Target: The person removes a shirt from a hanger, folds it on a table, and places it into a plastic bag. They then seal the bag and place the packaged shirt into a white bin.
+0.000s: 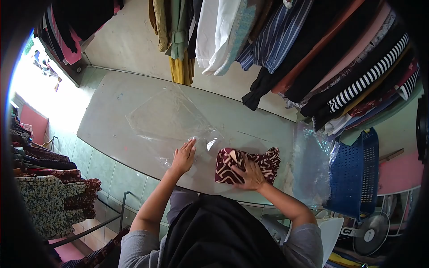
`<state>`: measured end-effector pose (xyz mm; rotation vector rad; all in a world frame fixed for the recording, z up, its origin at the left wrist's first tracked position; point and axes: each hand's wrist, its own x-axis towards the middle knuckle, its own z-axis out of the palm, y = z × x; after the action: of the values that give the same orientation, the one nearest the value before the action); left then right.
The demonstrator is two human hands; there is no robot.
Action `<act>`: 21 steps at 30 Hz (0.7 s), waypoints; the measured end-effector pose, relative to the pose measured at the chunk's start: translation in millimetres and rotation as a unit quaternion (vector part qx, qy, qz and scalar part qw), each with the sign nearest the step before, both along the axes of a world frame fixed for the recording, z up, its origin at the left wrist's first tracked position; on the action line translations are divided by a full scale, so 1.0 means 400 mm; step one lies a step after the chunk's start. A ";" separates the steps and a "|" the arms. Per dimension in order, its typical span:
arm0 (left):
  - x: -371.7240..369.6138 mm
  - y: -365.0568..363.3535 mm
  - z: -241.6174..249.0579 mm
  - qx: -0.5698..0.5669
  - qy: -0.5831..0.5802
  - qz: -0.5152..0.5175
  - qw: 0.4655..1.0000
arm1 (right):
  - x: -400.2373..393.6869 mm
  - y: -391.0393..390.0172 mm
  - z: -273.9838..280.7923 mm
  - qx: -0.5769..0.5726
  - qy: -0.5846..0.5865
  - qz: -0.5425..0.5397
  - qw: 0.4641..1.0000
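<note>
A clear plastic bag (165,116) lies flat on the grey table (107,102). My left hand (184,157) is at the bag's near edge, its fingers stretched out close together and pointing away from me. To the right, a folded maroon cloth with a cream pattern (228,172) rests near the table's front edge. My right hand (250,175) lies on top of that cloth with its fingers spread.
Clothes (272,40) hang along the far side above the table. More plastic bags (310,165) lie at its right end, beside a blue basket (353,169). A fan (372,234) stands lower right. Floral garments (49,205) hang at the left.
</note>
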<state>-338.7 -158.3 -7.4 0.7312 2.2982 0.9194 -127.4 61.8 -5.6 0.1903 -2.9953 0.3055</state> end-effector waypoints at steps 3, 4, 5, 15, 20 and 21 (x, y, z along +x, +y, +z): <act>-0.002 0.003 0.004 -0.004 0.008 -0.002 1.000 | 0.016 -0.016 0.027 0.083 -0.143 0.015 0.986; -0.004 0.004 0.007 -0.004 0.009 -0.002 1.000 | 0.014 -0.016 0.019 0.085 -0.106 0.008 0.991; -0.005 0.004 0.013 -0.002 0.009 0.000 1.000 | 0.009 -0.013 0.013 0.085 -0.105 0.008 0.991; -0.021 0.000 0.046 -0.008 0.040 -0.020 0.999 | -0.069 0.033 0.062 0.009 -0.051 0.067 0.996; -0.010 -0.007 0.050 -0.016 0.088 -0.053 0.995 | -0.132 -0.101 0.130 -0.104 -0.099 0.093 0.985; -0.010 -0.008 0.049 -0.019 0.102 -0.062 0.993 | -0.154 -0.127 0.141 -0.138 -0.126 0.083 0.979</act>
<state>-342.7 -161.6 12.3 0.9792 2.4074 0.7742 -189.0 11.0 50.7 0.4003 -3.1403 0.8156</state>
